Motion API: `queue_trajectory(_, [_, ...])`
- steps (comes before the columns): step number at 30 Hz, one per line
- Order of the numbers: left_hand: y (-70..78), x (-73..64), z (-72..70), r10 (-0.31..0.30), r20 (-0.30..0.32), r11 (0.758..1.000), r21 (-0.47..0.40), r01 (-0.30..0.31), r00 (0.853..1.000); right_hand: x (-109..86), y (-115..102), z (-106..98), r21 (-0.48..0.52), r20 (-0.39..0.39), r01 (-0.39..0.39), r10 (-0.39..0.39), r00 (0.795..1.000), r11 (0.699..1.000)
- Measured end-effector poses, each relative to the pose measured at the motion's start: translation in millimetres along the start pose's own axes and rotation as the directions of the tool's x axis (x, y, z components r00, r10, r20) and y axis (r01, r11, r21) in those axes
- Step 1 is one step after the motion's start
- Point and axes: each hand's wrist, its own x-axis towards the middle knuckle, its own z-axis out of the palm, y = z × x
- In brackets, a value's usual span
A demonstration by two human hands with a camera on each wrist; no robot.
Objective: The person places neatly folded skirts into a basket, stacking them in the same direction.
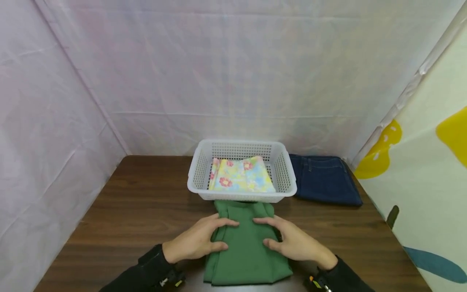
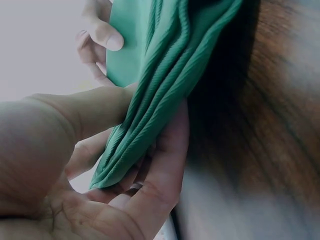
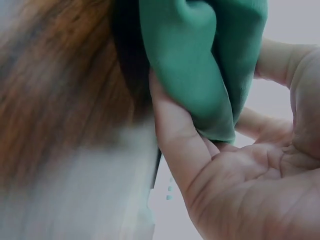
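A folded green cloth garment [image 1: 245,251] lies in several layers in front of the basket, its far end right at the basket's front wall. My left hand [image 1: 198,239] grips its left edge, thumb and index finger on top. In the left wrist view the other fingers [image 2: 162,175] are tucked beneath the stacked layers [image 2: 160,85]. My right hand [image 1: 293,239] grips the right edge in the same way. The right wrist view shows fingers [image 3: 175,130] under the rounded fold [image 3: 190,65] and the thumb on the far side.
A white perforated basket [image 1: 193,178] stands at the back of the brown wooden table [image 1: 138,207], holding a folded floral cloth [image 1: 240,176]. Folded dark blue jeans [image 1: 328,180] lie right of it. White sheeting [image 1: 219,73] hangs behind, and a patterned sheet [image 1: 419,194] borders the right side.
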Motion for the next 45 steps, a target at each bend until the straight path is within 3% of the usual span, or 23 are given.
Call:
queue_trajectory(11, [14.2,-10.3,-13.7,0.026,0.009,0.999,0.041,-0.026,1.000,-14.3,-20,-9,0.026,0.008,0.047,-0.047,0.999,0.999])
queue_trajectory(18, [26.9,-12.0,-28.3,0.063,-0.015,0.996,0.064,-0.062,0.998,-17.5,-35,-24,-0.009,-0.020,0.087,-0.088,0.996,0.996])
queue_trajectory(29, [45.6,-15.1,-49.8,0.103,-0.040,0.990,0.098,-0.099,0.994,-16.4,-52,-50,0.088,-0.029,0.171,-0.169,0.985,0.981])
queue_trajectory(37, [54.2,-8.1,-65.4,0.196,-0.144,0.967,0.192,-0.167,0.970,-8.6,-56,-66,0.093,-0.092,0.194,-0.185,0.978,0.977])
queue_trajectory(45, [48.4,8.8,-77.7,0.159,-0.211,0.977,0.173,-0.123,0.965,11.4,-53,-76,0.070,-0.123,0.182,-0.172,0.977,0.981])
